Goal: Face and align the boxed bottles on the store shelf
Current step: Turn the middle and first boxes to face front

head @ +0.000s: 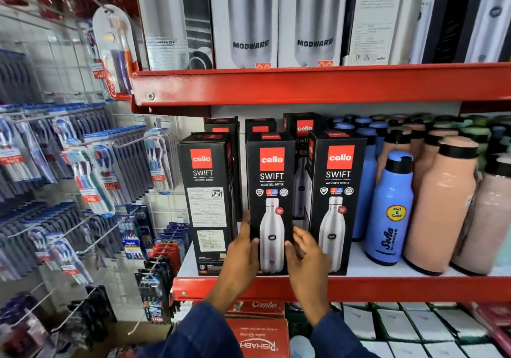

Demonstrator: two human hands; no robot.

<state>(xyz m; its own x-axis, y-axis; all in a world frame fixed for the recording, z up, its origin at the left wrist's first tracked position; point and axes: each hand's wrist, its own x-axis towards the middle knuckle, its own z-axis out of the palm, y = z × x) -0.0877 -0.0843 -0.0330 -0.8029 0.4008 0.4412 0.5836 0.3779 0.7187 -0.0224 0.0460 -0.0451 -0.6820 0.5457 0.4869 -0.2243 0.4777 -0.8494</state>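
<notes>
Three black Cello Swift bottle boxes stand along the front of the middle shelf (387, 288). The left box (207, 200) shows its printed text side. The middle box (272, 191) and the right box (337, 197) show the bottle picture. My left hand (240, 255) grips the lower left edge of the middle box. My right hand (307, 258) holds its lower right edge, fingers partly spread. More of the same boxes (304, 128) stand behind the front row.
Blue (390, 213) and peach (442, 205) loose bottles crowd the shelf right of the boxes. Modware boxes (249, 25) fill the upper shelf. Toothbrush packs (91, 180) hang on a wire rack at left. Red boxes (257, 335) lie on the shelf below.
</notes>
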